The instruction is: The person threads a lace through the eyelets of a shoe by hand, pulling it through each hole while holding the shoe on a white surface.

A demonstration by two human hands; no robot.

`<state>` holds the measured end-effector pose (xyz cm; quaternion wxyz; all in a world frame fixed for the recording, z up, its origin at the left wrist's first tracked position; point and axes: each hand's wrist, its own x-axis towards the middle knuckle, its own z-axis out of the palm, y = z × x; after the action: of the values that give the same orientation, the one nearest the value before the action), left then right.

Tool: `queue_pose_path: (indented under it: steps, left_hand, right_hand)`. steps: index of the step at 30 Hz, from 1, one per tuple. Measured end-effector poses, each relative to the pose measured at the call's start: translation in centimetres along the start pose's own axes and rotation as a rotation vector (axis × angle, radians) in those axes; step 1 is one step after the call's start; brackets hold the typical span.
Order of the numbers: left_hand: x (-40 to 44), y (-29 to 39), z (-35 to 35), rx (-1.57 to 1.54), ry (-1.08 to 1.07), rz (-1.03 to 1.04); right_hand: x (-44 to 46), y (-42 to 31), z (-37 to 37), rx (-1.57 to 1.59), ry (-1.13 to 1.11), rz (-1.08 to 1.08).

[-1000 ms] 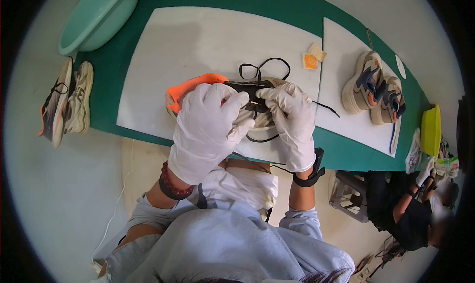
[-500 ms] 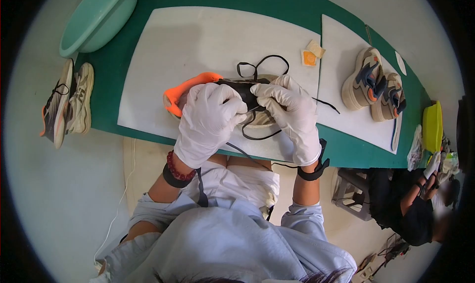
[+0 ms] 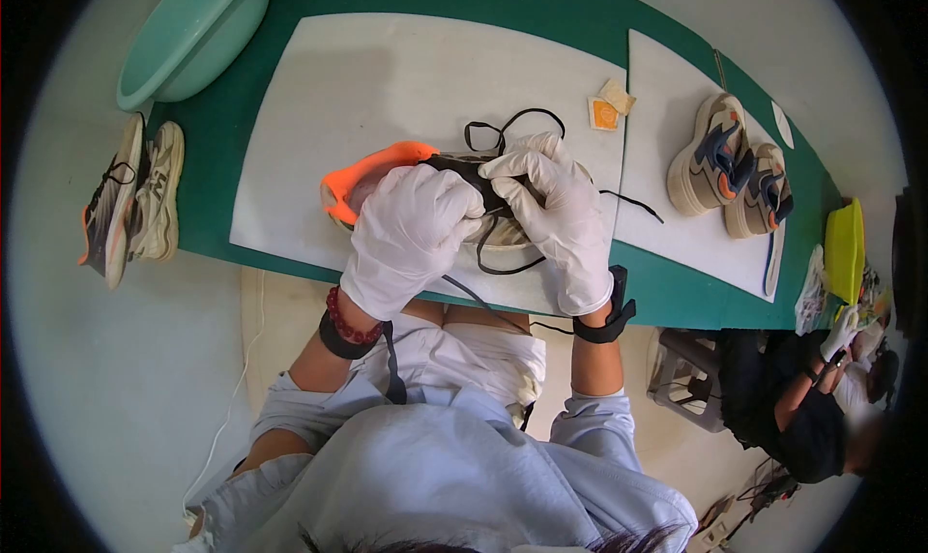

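Note:
A sneaker [image 3: 372, 171] with an orange heel collar and black tongue lies on the white mat, heel to the left. Its black shoelace [image 3: 530, 114] loops out above and below the shoe, one end trailing right. White gloves cover both hands. My left hand [image 3: 416, 229] is closed, its curled fingers on the near side of the shoe's opening. From the right, my right hand [image 3: 556, 219] bends over the toe half, thumb and fingertips closed at the black tongue and lacing. What exactly lies between the fingertips of either hand is hidden.
Another pair of sneakers [image 3: 710, 161] sits on the right-hand mat [image 3: 667, 99]. Small orange and beige packets [image 3: 604, 114] lie at the back. Shoes [image 3: 155, 195] and a green basin [image 3: 188, 41] are on the left. At far right are a yellow container [image 3: 844, 248] and a seated person [image 3: 783, 389].
My right hand has shifted slightly left, its fingertips moving further along the black tongue. My left hand stays almost in place. The person at the right has moved a gloved hand.

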<state>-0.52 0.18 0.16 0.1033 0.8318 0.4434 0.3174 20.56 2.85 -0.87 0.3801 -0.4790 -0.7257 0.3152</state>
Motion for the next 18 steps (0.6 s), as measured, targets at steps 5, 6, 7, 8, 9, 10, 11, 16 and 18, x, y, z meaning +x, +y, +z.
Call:
queue_pose_path:
  steps: [5,6,7,8,9,10,11,16,18]
  left_hand:
    - [0.14,0.15,-0.21,-0.02,-0.002,-0.005]
    - [0.14,0.08,-0.16,-0.033,0.002,-0.008]
    - [0.14,0.0,-0.09,-0.045,0.008,-0.013]
    - [0.11,-0.05,-0.01,-0.057,0.013,-0.018]
    - [0.08,-0.07,0.05,-0.057,0.011,-0.023]
    - [0.04,-0.09,0.09,-0.057,0.008,-0.028]
    - [0.02,-0.1,0.11,-0.056,0.006,-0.033]
    - [0.13,-0.25,0.15,-0.046,0.008,-0.026]
    - [0.04,-0.35,0.28,-0.031,0.012,-0.02]
  right_hand:
    - [-0.01,-0.37,0.09,0.039,0.076,0.008]
    - [-0.08,-0.33,0.08,0.056,0.1,0.006]
    - [-0.15,-0.29,0.06,0.073,0.123,0.003]
    - [-0.21,-0.25,0.06,0.09,0.145,0.0]
    - [-0.17,-0.17,0.19,0.07,0.161,-0.013]
    - [-0.08,-0.09,0.41,0.05,0.176,-0.026]
    - [-0.03,-0.04,0.55,0.03,0.19,-0.04]
    - [-0.12,-0.08,0.62,0.028,0.202,-0.054]
    - [-0.15,0.08,0.6,0.019,0.195,-0.069]
